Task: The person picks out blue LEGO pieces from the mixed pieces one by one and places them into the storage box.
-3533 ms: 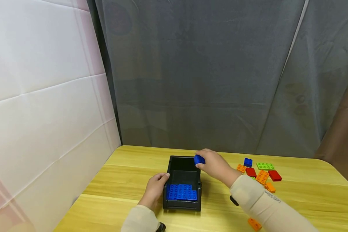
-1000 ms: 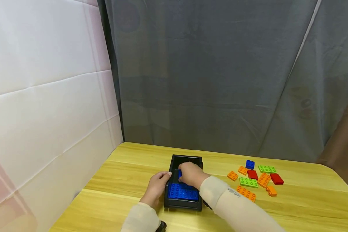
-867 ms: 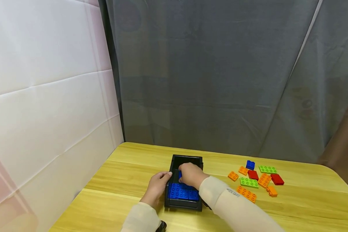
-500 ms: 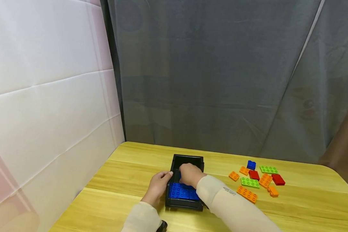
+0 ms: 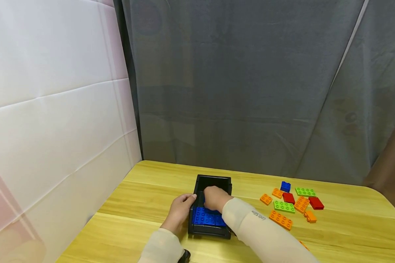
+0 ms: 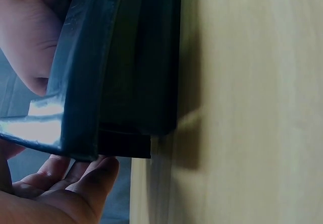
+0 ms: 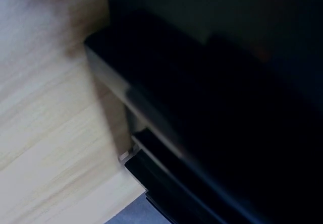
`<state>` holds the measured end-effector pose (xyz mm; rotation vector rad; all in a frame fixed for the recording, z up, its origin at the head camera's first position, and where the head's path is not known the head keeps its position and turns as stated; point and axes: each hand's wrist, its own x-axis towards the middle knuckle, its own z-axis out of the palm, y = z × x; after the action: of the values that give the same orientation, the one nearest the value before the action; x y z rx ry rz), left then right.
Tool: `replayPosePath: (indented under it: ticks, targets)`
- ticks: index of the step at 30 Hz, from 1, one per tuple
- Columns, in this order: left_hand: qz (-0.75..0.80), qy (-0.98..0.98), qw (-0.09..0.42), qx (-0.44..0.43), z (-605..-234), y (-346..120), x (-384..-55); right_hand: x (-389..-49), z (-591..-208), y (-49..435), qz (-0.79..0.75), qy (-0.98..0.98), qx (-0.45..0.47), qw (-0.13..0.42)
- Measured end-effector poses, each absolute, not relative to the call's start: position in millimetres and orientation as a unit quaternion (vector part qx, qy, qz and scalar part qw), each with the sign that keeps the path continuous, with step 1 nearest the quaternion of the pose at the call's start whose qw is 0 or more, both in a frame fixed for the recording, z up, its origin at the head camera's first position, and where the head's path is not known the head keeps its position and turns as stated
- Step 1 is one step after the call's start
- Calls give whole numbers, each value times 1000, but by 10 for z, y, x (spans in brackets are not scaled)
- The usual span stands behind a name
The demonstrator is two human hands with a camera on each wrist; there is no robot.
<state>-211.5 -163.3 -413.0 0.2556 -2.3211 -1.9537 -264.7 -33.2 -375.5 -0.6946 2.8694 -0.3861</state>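
Note:
A black plastic bin (image 5: 209, 231) stands on the table, with blue toy building bricks (image 5: 204, 216) packed studs-up at its near end. My left hand (image 5: 177, 212) grips the bin's left rim, thumb on top; its fingers (image 6: 96, 183) show against the bin in the left wrist view. Down inside the bin, my right hand (image 5: 216, 199) pinches a blue brick, of which only a sliver shows beside the fingertips. Behind the bin wall, the right hand also appears in the left wrist view. The right wrist view shows mostly the dark bin wall (image 7: 166, 82).
Loose bricks lie right of the bin: orange (image 5: 281, 220), green (image 5: 283, 206), red (image 5: 316, 203) and one blue (image 5: 285, 186). Another orange brick (image 5: 304, 245) peeks out beside the right sleeve. A grey curtain (image 5: 217, 91) hangs behind the table and a white one (image 5: 52, 128) at left.
From above the bin's far right corner, my right hand has come down inside it with the blue brick. Over the last second it has barely moved. The left hand keeps its hold.

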Motion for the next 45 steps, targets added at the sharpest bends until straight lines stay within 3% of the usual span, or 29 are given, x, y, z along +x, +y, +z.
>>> replayPosePath:
  ticks: [45]
  targets:
    - [-637,-764,55,85,-4134,-1634,-2130,-2678,-3811,-379,-157,943,-283,81]
